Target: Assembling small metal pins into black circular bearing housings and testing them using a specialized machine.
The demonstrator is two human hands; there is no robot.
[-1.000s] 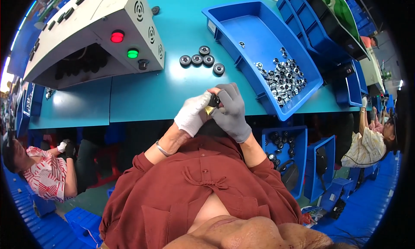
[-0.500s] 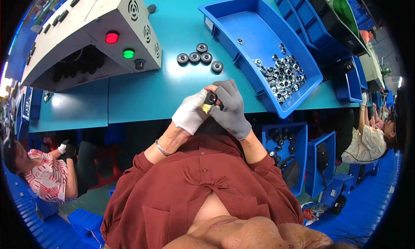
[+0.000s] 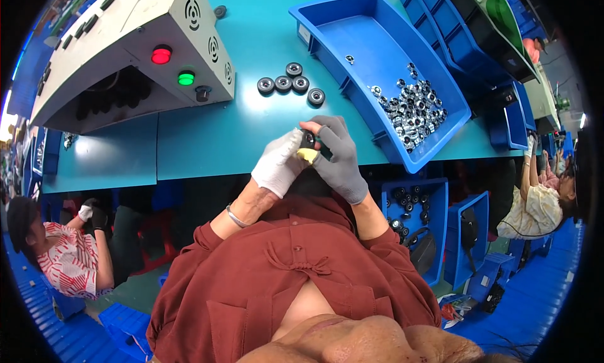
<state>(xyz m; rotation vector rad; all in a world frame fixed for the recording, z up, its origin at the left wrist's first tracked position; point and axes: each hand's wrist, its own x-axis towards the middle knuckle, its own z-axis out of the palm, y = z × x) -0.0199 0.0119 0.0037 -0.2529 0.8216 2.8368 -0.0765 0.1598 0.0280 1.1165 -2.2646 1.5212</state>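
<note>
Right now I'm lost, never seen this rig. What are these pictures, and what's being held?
No robot: a person working by hand. Every picture comes from one wide, head-worn fisheye camera looking down, so straight edges bend. The white-fabric-gloved left hand and grey-fabric-gloved right hand hold a small round black part between them; a small yellow piece, its kind unclear, shows just below it. On the teal table, five black wheels lie between a white boxy machine and a blue plastic tray of shiny metal parts.
</note>
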